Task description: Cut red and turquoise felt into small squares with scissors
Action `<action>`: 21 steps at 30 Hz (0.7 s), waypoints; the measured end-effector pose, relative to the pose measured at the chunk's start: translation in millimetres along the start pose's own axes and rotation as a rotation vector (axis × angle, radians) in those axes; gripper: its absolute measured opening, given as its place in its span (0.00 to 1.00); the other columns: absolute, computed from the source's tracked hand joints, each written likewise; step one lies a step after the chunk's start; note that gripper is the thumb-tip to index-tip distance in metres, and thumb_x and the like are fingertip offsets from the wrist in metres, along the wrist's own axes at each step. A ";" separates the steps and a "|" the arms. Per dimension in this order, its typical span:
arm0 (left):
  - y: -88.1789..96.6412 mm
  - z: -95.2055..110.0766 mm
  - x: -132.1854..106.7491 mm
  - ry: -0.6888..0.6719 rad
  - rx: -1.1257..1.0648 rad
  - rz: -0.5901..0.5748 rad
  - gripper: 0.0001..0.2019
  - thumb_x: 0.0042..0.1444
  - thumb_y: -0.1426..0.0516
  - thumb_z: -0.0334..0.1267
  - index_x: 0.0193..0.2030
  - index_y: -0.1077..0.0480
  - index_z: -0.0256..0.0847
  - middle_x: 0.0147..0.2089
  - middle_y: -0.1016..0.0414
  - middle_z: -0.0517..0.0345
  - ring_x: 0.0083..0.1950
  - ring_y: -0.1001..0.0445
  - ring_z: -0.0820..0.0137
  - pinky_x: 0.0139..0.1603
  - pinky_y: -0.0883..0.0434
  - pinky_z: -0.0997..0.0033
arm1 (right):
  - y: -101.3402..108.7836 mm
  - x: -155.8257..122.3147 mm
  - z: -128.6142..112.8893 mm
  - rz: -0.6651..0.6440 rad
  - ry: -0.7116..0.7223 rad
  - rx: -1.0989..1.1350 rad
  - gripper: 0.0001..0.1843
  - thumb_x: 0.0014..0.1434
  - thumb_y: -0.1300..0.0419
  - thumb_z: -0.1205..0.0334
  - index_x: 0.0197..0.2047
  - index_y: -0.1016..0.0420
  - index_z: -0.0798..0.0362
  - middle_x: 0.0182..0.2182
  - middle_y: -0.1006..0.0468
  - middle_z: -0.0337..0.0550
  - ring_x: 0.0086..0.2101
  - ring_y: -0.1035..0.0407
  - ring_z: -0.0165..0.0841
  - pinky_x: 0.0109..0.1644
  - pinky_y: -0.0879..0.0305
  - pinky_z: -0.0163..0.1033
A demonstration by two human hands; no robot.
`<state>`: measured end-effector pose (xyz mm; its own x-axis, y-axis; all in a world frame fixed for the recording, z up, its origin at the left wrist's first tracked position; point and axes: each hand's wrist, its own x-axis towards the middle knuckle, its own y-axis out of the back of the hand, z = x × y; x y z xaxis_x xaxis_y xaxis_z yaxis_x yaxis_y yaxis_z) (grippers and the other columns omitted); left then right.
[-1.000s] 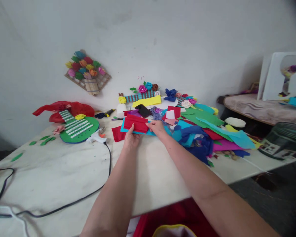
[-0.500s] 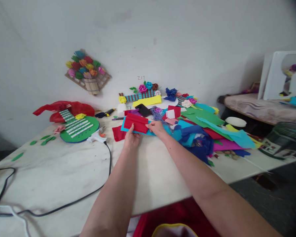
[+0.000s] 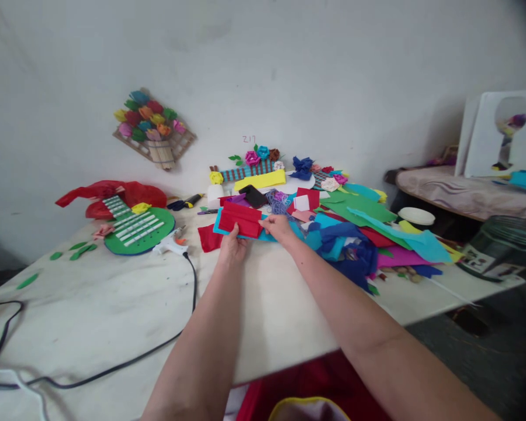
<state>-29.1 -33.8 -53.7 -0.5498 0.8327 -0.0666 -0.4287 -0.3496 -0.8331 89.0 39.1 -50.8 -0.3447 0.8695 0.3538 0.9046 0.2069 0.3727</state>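
Note:
A folded piece of red crepe paper (image 3: 241,216) lies over a light blue strip (image 3: 218,222) near the middle of the table. My left hand (image 3: 234,244) is closed on its lower edge, thumb on top and fingers underneath. At the right end of the red paper, my right hand (image 3: 278,227) pinches its edge between thumb and fingertips. A second red piece (image 3: 209,238) lies just left of my left hand. Behind the papers rests a black phone (image 3: 254,196).
A white glue gun (image 3: 172,243) with a black cord lies left, beside a green paper guitar (image 3: 162,217). Scissors (image 3: 177,204) and a cutter lie behind. Heaped coloured paper (image 3: 359,204) spreads to the right, with a glass jar (image 3: 499,248) at the table's edge.
The view has shifted very slightly, moving the surroundings a little to the left. Both hands keep the same hold on the red crepe paper.

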 end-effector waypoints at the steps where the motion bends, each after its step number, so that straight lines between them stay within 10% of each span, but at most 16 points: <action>1: -0.3 0.2 -0.1 -0.002 0.002 0.007 0.11 0.55 0.47 0.23 0.41 0.29 0.39 0.48 0.24 0.54 0.51 0.27 0.68 0.50 0.29 0.67 | -0.1 0.2 -0.4 -0.004 -0.012 -0.008 0.17 0.49 0.43 0.54 0.14 0.37 0.52 0.12 0.36 0.33 0.18 0.42 0.27 0.26 0.44 0.33; 7: 1.6 0.3 0.7 0.002 -0.003 -0.019 0.11 0.55 0.47 0.24 0.42 0.29 0.40 0.46 0.23 0.55 0.48 0.26 0.69 0.50 0.29 0.64 | 1.3 2.0 -2.0 0.181 0.005 -0.164 0.10 0.52 0.42 0.54 0.28 0.26 0.52 0.25 0.25 0.39 0.29 0.32 0.31 0.35 0.38 0.35; 13: 5.1 -1.5 2.5 -0.016 0.009 -0.098 0.11 0.55 0.46 0.25 0.43 0.29 0.38 0.44 0.23 0.55 0.43 0.24 0.70 0.50 0.29 0.66 | 0.0 -6.6 -11.7 0.181 0.349 -0.407 0.20 0.52 0.40 0.49 0.45 0.26 0.52 0.47 0.28 0.47 0.45 0.34 0.37 0.50 0.39 0.40; 21: -2.2 -2.0 -4.4 0.015 0.039 -0.119 0.11 0.57 0.45 0.36 0.45 0.30 0.36 0.45 0.23 0.49 0.45 0.24 0.65 0.49 0.28 0.62 | -5.1 -5.8 -11.8 0.114 0.229 -0.420 0.08 0.53 0.40 0.62 0.37 0.22 0.52 0.39 0.24 0.44 0.40 0.32 0.34 0.45 0.38 0.38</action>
<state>-24.3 -35.8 -52.6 -0.4825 0.8756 0.0231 -0.5182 -0.2641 -0.8134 83.4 27.7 -44.7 -0.3385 0.7451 0.5746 0.7768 -0.1234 0.6176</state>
